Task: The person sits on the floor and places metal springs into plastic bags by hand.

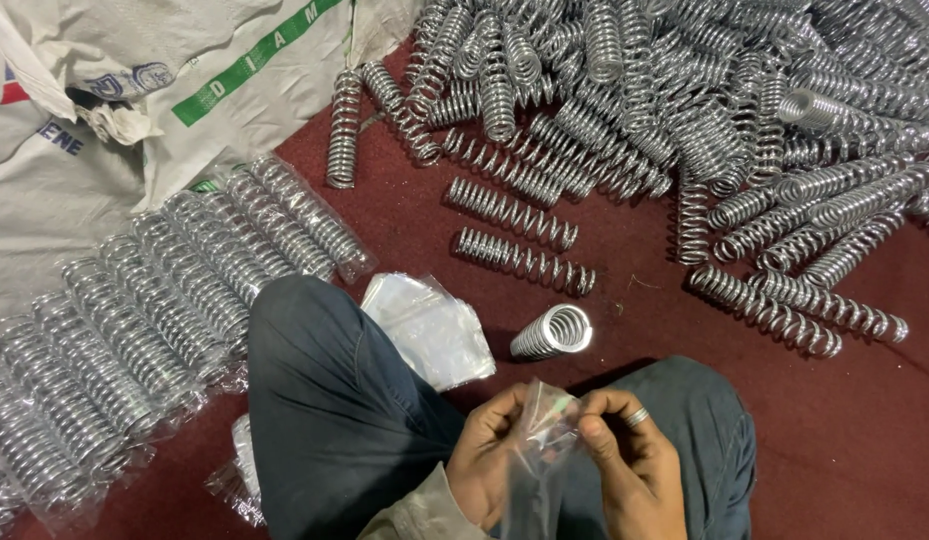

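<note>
Here, left hand (489, 455) and right hand (624, 462), each grip pinched tight on one clear plastic bag (540, 440).

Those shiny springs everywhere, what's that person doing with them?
A person sits on the dark red floor and pinches a small clear plastic bag between the left hand and the right hand, fingers at its top edge. One loose metal spring lies just in front of the knees, beside a stack of empty bags. A big heap of bare springs fills the far right. On the left lies a row of springs already in bags.
</note>
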